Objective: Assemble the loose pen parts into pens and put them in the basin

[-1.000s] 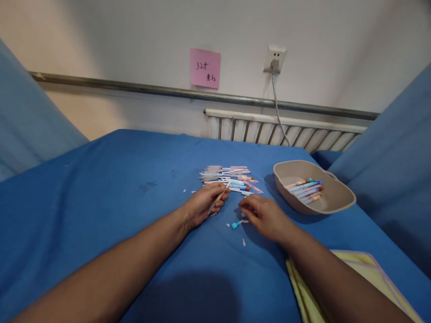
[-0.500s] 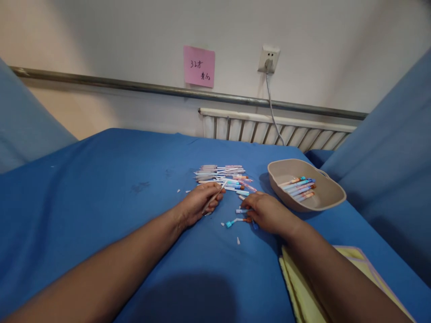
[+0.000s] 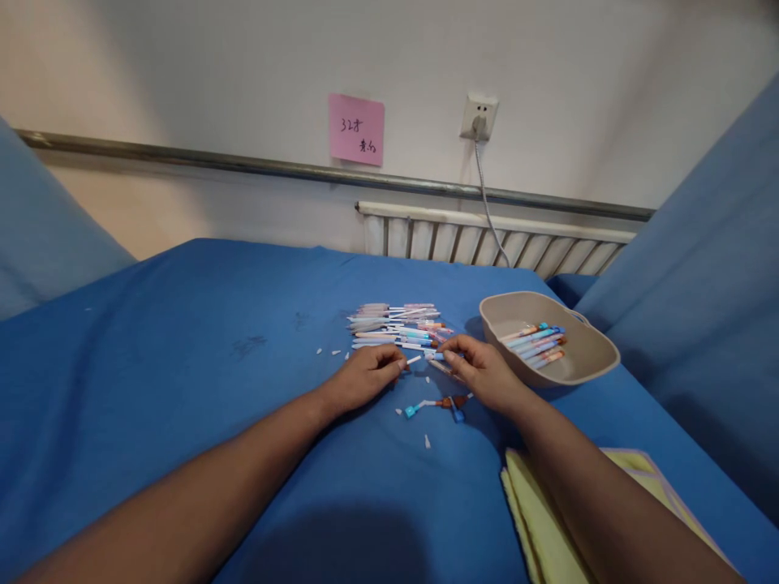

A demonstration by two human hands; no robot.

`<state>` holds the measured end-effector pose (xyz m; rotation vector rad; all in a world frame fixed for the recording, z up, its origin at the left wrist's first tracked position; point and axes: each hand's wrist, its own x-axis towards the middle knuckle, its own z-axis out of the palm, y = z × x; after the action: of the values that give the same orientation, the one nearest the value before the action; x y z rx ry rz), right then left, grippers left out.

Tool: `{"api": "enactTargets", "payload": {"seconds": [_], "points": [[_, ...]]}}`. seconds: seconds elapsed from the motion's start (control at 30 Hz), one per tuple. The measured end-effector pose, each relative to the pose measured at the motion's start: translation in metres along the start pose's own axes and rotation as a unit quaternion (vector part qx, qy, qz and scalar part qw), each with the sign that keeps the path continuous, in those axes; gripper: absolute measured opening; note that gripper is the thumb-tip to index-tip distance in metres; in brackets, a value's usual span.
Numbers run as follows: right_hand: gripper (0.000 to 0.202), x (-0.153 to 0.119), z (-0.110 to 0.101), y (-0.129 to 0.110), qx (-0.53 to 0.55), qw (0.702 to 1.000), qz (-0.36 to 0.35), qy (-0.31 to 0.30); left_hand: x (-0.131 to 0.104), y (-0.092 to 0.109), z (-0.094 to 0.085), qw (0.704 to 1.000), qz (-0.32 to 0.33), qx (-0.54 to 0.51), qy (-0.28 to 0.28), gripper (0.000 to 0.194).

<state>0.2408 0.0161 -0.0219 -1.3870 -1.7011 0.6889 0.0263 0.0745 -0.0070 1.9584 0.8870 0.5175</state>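
Observation:
My left hand (image 3: pixel 370 375) is closed on a pen part whose white refill end (image 3: pixel 414 359) points right toward my other hand. Between the fingertips of my right hand (image 3: pixel 480 369) is a short light-blue pen barrel (image 3: pixel 433 355). Just beyond both hands, a row of pens in parts (image 3: pixel 395 324) lies on the blue cloth. Nearer me are a teal clip piece (image 3: pixel 411 411), a brown piece (image 3: pixel 450 401) and a blue piece (image 3: pixel 458 415). Small white tips (image 3: pixel 427 442) are scattered around.
A beige basket (image 3: pixel 587 349) holding several pens stands at the right. A folded yellow towel (image 3: pixel 529 503) lies at the lower right, under my right forearm. Behind the blue-covered surface (image 3: pixel 182 324) are a radiator (image 3: pixel 438 235) and a wall rail. Blue curtains hang at both sides.
My left hand has turned, bringing its refill end low and level. My right hand has lifted the light-blue barrel from near the loose pieces toward the refill. The view has shifted slightly.

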Motion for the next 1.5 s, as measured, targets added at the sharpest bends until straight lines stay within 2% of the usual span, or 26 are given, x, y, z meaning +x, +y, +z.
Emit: {"api": "enactTargets", "payload": {"seconds": [0.17, 0.43, 0.73, 0.97, 1.07, 1.17, 1.33, 1.4, 1.5], "points": [[0.016, 0.001, 0.0, 0.0, -0.022, 0.999, -0.024, 0.012, -0.003, 0.004, 0.0, 0.995, 0.046, 0.085, -0.007, 0.02], [0.014, -0.001, -0.001, -0.004, -0.05, 0.998, -0.042, -0.013, -0.004, 0.004, 0.001, 0.993, 0.066, 0.098, 0.006, 0.02], [0.014, -0.006, 0.012, -0.011, -0.043, 0.997, -0.058, -0.021, -0.012, 0.009, 0.007, 0.985, 0.102, 0.137, -0.023, 0.021], [0.015, -0.006, 0.012, -0.01, -0.043, 0.997, -0.059, -0.011, -0.014, 0.008, 0.011, 0.987, 0.096, 0.13, -0.01, 0.029], [0.013, -0.005, 0.012, -0.01, -0.057, 0.995, -0.076, -0.008, -0.014, 0.006, 0.013, 0.984, 0.09, 0.151, 0.008, 0.029], [0.015, -0.005, 0.013, -0.01, -0.067, 0.996, -0.063, -0.01, -0.014, 0.008, 0.014, 0.979, 0.094, 0.182, 0.016, 0.027], [0.02, -0.008, 0.016, -0.013, -0.062, 0.997, -0.039, -0.039, -0.015, 0.01, 0.015, 0.974, 0.107, 0.199, 0.004, 0.022], [0.013, -0.01, 0.018, -0.016, -0.052, 0.996, -0.05, -0.055, -0.015, 0.01, 0.015, 0.977, 0.104, 0.188, 0.011, 0.022], [0.015, -0.011, 0.019, -0.019, -0.059, 0.993, -0.083, -0.063, -0.016, 0.008, 0.015, 0.982, 0.092, 0.166, 0.015, 0.027]]}}
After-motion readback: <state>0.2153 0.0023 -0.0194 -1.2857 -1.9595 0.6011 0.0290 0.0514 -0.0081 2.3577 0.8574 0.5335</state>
